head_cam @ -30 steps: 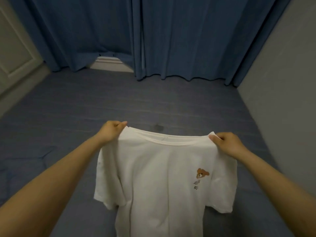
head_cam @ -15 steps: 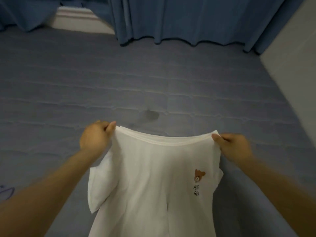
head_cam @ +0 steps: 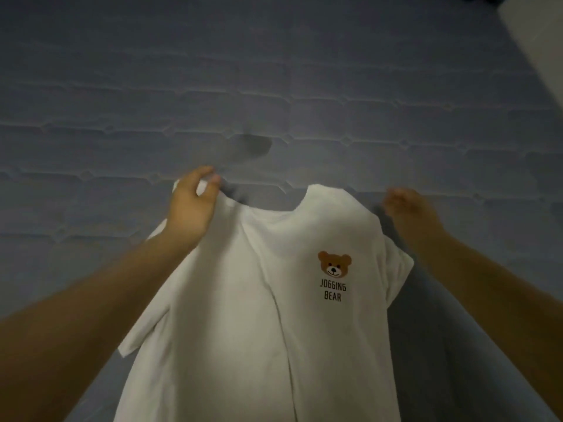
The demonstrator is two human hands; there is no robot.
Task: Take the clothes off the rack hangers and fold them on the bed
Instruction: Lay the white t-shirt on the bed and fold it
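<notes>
Right hand (head_cam: 408, 211) now off the white T-shirt (head_cam: 243, 315), blurred grip unclear, left hand (head_cam: 192, 208) pinching its shoulder

The scene is dim and bluish, with low contrast and soft, noisy detail. The white T-shirt (head_cam: 243, 315) is the brightest area, without glare. The right hand (head_cam: 408, 211) is smeared by motion blur; the left hand (head_cam: 192, 208) is sharper. A soft shadow lies on the quilted bed (head_cam: 122, 102) beside the shirt's right edge. Quilting lines bow toward the edges, showing wide-angle distortion.
</notes>
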